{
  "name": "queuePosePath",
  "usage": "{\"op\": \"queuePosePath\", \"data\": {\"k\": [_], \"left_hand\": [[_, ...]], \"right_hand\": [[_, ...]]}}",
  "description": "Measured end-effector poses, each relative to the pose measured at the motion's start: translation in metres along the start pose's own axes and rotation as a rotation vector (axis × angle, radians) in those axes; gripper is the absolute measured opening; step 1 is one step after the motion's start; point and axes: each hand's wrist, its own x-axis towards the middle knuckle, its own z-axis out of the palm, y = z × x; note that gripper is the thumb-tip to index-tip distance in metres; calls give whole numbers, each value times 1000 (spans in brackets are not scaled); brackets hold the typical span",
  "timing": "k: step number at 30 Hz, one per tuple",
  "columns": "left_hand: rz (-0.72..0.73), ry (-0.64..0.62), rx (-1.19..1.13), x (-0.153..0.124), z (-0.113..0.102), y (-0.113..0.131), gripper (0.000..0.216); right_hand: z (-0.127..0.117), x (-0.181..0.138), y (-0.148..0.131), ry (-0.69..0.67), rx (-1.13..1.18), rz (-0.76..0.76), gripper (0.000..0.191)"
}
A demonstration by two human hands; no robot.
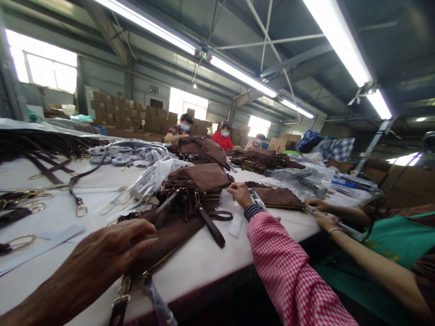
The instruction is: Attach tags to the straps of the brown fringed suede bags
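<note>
Grips observed: wide at left, narrow at right. From left to right, long dark leather-like straps (30,140) lay loose, apparently unfitted. The left hand (117,242), fingers spread, rested on a flat dark-brown zippered pouch (178,236) near the edge of the white-topped table (210,267). Behind it rose a stack of brown pouches (207,176), unwrapped and seemingly still to be handled. The right hand (240,194) pinched a translucent white plastic bag (234,224). No brand, label or writing was legible.
</note>
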Motion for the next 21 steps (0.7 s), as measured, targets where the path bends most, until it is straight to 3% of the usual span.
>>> {"op": "queuePosePath", "data": {"k": [2,4,7,9,12,15,17,19,21], "left_hand": [[100,-54,15,14,10,14,24],[221,40,16,34,24,24,22],[388,162,-58,70,44,39,48],[406,179,-163,88,51,49,61],[135,175,-376,88,46,63,49],[-173,220,-450,58,31,68,30],[-249,93,-505,30,21,67,48],[-346,-121,-668,3,16,65,63],[-453,-245,-883,-18,13,64,60]], "right_hand": [[-9,-1,-13,-24,100,22,15],[-15,-7,-29,-78,193,42,19],[-18,-25,-59,-214,308,36,26],[-14,-42,-80,-317,387,10,31],[-5,-76,-107,-365,537,-60,31],[8,-122,-125,-211,567,-168,26],[18,-158,-131,-100,521,-264,22],[28,-195,-134,-41,445,-430,18],[38,-229,-135,-59,332,-647,14]]}}
